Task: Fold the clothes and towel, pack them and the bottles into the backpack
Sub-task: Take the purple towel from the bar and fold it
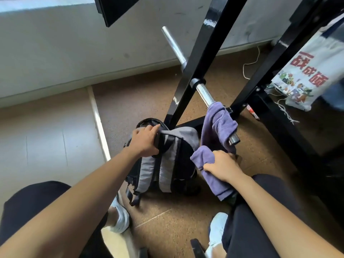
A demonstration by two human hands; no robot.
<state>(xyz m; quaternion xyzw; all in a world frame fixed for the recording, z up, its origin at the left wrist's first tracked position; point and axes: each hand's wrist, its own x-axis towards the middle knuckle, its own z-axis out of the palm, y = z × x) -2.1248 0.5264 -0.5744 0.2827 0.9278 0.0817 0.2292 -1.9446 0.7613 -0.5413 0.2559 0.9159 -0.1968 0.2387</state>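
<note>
- While the grey-and-black backpack [183, 140] is standing upright on the brown floor [167, 220] with its shoulder straps facing the person, the left hand [144, 142] is gripping its top edge, fingers curled over the rim by the dark opening.
- The right hand [223, 164] is clenching a bunched fold of the purple towel [214, 127] just right of the backpack, its fingers wrapped tightly round the cloth.
- The towel's upper part is hanging over the end of a chrome barbell bar [202, 92], and its lower part is trailing down past the right hand toward the person's knee.
- The bar is lying across a black steel rack frame [201, 58] that is rising just behind the backpack.
- A white printed bag [307, 75] with red characters is hanging on the rack's right side, well apart from the backpack.
</note>
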